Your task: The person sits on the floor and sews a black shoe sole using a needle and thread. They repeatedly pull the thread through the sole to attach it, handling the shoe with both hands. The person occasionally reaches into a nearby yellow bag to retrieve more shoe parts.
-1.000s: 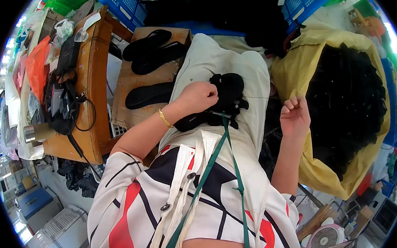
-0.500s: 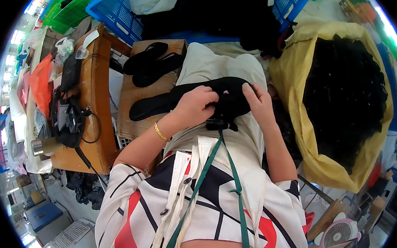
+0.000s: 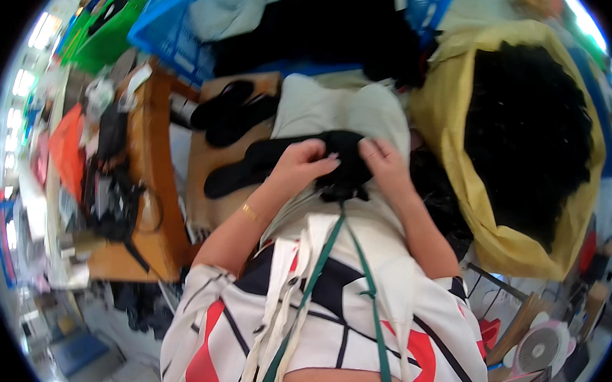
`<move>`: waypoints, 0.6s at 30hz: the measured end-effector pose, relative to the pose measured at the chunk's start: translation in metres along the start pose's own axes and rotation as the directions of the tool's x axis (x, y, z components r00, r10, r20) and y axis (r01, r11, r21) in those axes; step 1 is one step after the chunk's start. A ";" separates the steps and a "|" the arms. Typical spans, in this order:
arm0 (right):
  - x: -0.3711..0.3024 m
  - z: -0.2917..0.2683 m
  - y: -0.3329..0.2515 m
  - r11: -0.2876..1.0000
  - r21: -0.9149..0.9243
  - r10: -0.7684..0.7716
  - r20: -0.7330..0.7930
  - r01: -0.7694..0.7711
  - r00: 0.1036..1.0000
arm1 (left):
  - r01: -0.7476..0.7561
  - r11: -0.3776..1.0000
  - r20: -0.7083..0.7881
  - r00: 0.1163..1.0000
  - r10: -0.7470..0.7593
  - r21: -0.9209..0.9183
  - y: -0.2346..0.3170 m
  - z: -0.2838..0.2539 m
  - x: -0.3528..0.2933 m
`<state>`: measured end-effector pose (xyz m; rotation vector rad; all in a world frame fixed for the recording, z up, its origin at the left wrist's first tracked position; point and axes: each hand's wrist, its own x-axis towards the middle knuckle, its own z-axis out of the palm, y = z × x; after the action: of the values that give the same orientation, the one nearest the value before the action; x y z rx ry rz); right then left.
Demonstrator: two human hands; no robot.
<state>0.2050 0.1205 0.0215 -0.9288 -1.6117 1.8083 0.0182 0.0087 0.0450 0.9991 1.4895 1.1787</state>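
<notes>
Across my lap lies a black, soft, foot-shaped piece, its long end pointing left. My left hand is closed on its near-middle part, the thumb beside a small pale spot too blurred to name. With fingers and thumb pinched together, my right hand grips the piece's right part. A further long black foot-shaped piece reaches from under it onto a brown cardboard sheet. Two more black foot-shaped pieces lie farther back on that cardboard. Black cloth bunches below my hands, beside green apron ties.
At the far side stands a blue crate holding black material and a pale bag. To the right is a yellow sack full of black pieces. A wooden table stands at left. A small fan is at lower right.
My right hand has moved left and slightly nearer, closer to my left hand. The black piece's right end has folded or drawn inward. The whole view has shifted and blurred slightly.
</notes>
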 end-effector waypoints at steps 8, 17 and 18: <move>-0.021 0.017 -0.006 0.804 -0.464 -0.419 0.001 0.371 0.908 | 0.051 0.923 -0.075 0.994 -0.085 -0.381 -0.001 0.005 -0.011; -0.033 0.000 0.008 0.856 -0.446 -0.316 -0.055 0.260 0.947 | -0.236 0.851 0.021 0.966 0.257 0.469 0.006 0.027 -0.004; -0.033 -0.002 0.008 0.862 -0.436 -0.303 -0.037 0.258 0.952 | -0.257 0.837 0.063 0.964 0.260 0.482 0.010 0.027 -0.005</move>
<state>0.2276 0.0954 0.0177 -0.8940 -2.0008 1.2092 0.0455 0.0117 0.0539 1.5837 1.7402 1.0001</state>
